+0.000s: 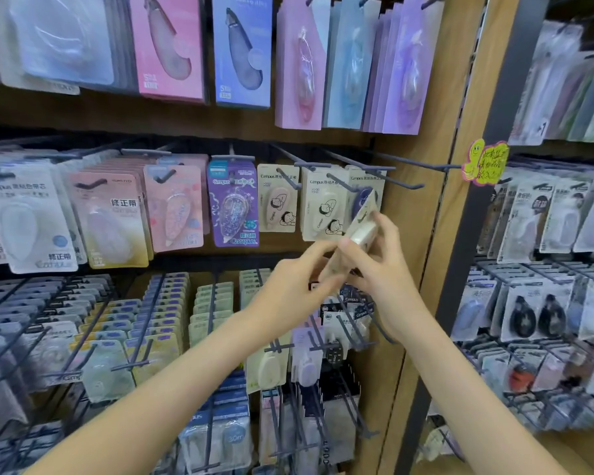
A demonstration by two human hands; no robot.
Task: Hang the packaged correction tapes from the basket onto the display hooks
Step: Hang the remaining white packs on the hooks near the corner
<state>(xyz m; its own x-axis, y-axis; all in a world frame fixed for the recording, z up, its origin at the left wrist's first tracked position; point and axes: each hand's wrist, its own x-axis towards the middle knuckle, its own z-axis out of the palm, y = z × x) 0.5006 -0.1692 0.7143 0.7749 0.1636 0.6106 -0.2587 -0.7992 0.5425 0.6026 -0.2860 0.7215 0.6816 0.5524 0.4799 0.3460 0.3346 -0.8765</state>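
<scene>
Cream-white correction tape in clear blister on printed card (359, 231): held tilted, top corner just right of tip of dark grey metal display hook (342, 183); not yet threaded on.
Left hand (299, 282): pinching pack's lower end, below hook.
Right hand (381, 265): gripping pack's side, below-right of hook.
Matching cream cartoon-print cards (323, 207): hanging behind hook.
Basket: out of view; remaining stock not assessable.
Judged status: mid-task, current pack pending.

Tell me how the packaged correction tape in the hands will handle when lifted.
The packaged correction tape is probably light: fingertips of the left hand and right hand hold it tilted. Its thin card likely flexes a little, stiffened by the bulging blister. The glossy plastic may be somewhat slippery.
</scene>
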